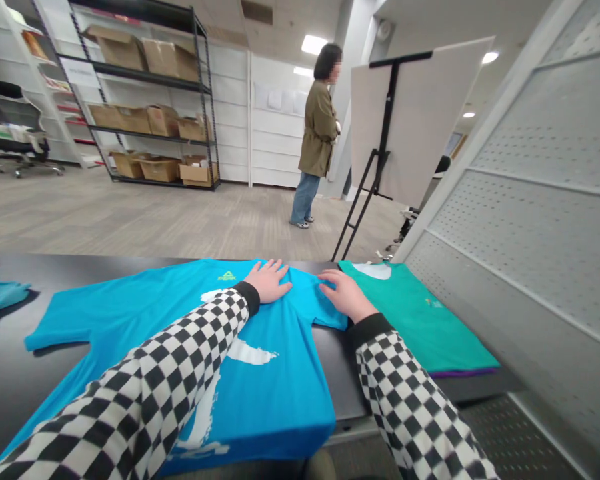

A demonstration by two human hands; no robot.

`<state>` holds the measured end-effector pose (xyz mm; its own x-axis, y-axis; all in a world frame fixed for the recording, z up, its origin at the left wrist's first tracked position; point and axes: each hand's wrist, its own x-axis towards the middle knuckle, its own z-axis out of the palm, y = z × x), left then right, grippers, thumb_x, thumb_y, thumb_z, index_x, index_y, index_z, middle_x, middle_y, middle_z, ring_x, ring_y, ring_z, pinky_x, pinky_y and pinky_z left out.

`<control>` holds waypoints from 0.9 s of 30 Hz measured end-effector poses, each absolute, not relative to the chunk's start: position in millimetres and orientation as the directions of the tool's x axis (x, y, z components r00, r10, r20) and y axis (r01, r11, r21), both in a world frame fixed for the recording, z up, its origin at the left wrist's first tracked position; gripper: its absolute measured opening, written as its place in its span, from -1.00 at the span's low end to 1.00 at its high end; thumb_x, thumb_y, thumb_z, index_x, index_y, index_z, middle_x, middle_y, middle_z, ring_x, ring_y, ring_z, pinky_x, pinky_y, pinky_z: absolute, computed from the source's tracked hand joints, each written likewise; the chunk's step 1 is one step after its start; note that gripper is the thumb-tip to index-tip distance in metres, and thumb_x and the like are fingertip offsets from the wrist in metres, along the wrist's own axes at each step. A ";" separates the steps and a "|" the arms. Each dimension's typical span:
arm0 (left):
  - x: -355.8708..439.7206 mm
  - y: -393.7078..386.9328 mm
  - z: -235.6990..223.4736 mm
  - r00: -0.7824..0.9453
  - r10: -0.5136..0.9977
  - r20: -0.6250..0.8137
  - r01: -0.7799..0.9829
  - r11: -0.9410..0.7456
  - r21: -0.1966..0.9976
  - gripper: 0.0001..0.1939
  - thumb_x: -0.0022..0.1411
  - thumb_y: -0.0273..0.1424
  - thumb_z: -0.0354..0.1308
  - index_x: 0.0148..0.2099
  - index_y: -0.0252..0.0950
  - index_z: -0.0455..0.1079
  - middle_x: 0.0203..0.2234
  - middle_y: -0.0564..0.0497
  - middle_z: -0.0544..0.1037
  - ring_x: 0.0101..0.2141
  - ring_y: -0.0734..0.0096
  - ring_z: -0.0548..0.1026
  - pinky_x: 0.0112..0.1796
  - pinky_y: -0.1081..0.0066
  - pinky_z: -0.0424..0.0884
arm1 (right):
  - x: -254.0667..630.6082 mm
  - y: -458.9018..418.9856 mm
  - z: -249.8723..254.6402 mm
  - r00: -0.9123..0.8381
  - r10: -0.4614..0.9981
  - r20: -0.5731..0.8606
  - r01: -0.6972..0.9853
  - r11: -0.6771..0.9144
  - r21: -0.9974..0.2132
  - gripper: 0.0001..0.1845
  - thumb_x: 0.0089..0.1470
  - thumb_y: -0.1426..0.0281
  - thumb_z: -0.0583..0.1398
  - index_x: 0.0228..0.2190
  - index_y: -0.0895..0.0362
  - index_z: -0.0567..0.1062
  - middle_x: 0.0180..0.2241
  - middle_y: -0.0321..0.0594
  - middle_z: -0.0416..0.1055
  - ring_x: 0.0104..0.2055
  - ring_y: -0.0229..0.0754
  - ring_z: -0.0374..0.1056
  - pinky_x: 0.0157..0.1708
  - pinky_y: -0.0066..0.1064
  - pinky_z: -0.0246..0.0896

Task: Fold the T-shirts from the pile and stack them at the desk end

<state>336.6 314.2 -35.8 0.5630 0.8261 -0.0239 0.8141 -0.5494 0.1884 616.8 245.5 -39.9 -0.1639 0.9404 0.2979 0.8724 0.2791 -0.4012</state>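
Note:
A bright blue T-shirt [290,393] with a white brushstroke print and a small yellow-green logo lies spread on the dark table, its lower end hanging over the near edge. My left hand [269,281] rests flat on its upper part, fingers stretched out. Over the sleeve at the right, my right hand [347,293] has its fingers extended and apart, touching or just above the cloth. Just right of that hand lies a folded green T-shirt [420,320] with a white patch at its neck and a purple edge beneath.
On the dark table [10,373], another blue cloth [0,293] lies at the far left. A grey perforated panel [540,200] borders the right side. Beyond stand an easel board [415,120], a person [317,133], a shelf with cardboard boxes [160,123] and an office chair [15,127].

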 end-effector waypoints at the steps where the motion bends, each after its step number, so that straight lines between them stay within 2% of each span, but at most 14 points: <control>1: 336.0 314.2 -37.2 0.563 0.826 -0.018 0.814 -0.550 0.187 -0.11 0.58 0.12 -0.17 0.73 -0.22 0.06 0.69 -0.20 0.00 0.66 -0.15 -0.03 0.57 -0.30 -0.16 | 616.9 245.4 -41.2 -0.181 0.947 0.263 0.870 0.280 -0.406 -0.58 0.41 0.35 0.29 0.20 0.13 0.72 0.34 0.04 0.56 0.41 0.09 0.47 0.51 -0.10 0.25; 4: 334.0 314.3 -39.2 0.564 0.826 -0.015 0.813 -0.551 0.188 -0.07 0.57 0.20 -0.19 0.74 -0.20 0.03 0.70 -0.19 -0.03 0.67 -0.14 -0.05 0.57 -0.28 -0.17 | 617.7 243.3 -44.8 -0.200 0.967 0.156 0.872 0.248 -0.422 -0.51 0.40 0.33 0.32 0.28 0.16 0.68 0.42 0.07 0.48 0.51 0.13 0.38 0.58 -0.08 0.16; 8: 334.4 316.1 -35.4 0.561 0.826 -0.053 0.818 -0.542 0.194 0.00 0.53 0.28 -0.19 0.75 -0.20 0.00 0.71 -0.19 -0.07 0.67 -0.16 -0.10 0.57 -0.31 -0.22 | 618.4 239.0 -44.2 -0.154 0.983 0.104 0.877 0.185 -0.443 -0.47 0.39 0.33 0.33 0.33 0.15 0.65 0.46 0.05 0.42 0.54 0.18 0.32 0.60 -0.03 0.13; 12: 345.8 321.1 -22.5 0.507 0.857 -0.096 0.848 -0.475 0.236 -0.02 0.48 0.24 -0.05 0.70 -0.21 0.14 0.68 -0.23 0.03 0.65 -0.24 -0.01 0.55 -0.43 -0.24 | 613.9 237.4 -40.9 -0.159 0.972 0.172 0.852 0.223 -0.473 -0.44 0.44 0.29 0.30 0.37 0.17 0.61 0.46 0.06 0.41 0.56 0.16 0.29 0.60 0.00 0.11; 14: 356.0 321.9 -17.9 0.475 0.877 -0.066 0.860 -0.447 0.245 -0.06 0.50 0.18 -0.07 0.68 -0.27 0.17 0.67 -0.29 0.07 0.64 -0.26 0.03 0.55 -0.44 -0.24 | 611.2 237.4 -40.4 -0.182 0.966 0.186 0.836 0.251 -0.488 -0.46 0.44 0.30 0.29 0.36 0.14 0.61 0.45 0.02 0.44 0.56 0.11 0.30 0.60 -0.03 0.12; 17: 370.8 318.1 -20.7 0.516 0.856 -0.016 0.831 -0.496 0.252 -0.08 0.55 0.12 -0.14 0.72 -0.29 0.07 0.70 -0.25 -0.03 0.66 -0.18 -0.06 0.57 -0.35 -0.21 | 609.4 236.8 -41.0 -0.224 0.964 0.142 0.841 0.264 -0.472 -0.48 0.40 0.34 0.32 0.32 0.14 0.65 0.44 0.03 0.45 0.54 0.12 0.33 0.59 -0.06 0.13; 20: 378.3 311.9 -31.7 0.577 0.815 -0.054 0.801 -0.551 0.234 -0.06 0.56 0.18 -0.19 0.74 -0.24 0.02 0.71 -0.19 -0.09 0.68 -0.15 -0.12 0.57 -0.31 -0.16 | 609.1 235.6 -41.2 -0.230 0.965 0.125 0.853 0.262 -0.451 -0.48 0.39 0.36 0.33 0.32 0.16 0.65 0.44 0.04 0.45 0.54 0.13 0.33 0.59 -0.09 0.15; 27: 382.8 311.5 -36.6 0.569 0.814 -0.118 0.815 -0.538 0.217 -0.01 0.55 0.26 -0.23 0.76 -0.18 -0.06 0.71 -0.16 -0.15 0.68 -0.16 -0.16 0.57 -0.33 -0.20 | 608.1 235.5 -38.7 -0.182 0.964 0.195 0.836 0.256 -0.485 -0.47 0.41 0.34 0.28 0.33 0.12 0.64 0.41 -0.03 0.50 0.49 0.12 0.41 0.57 -0.08 0.18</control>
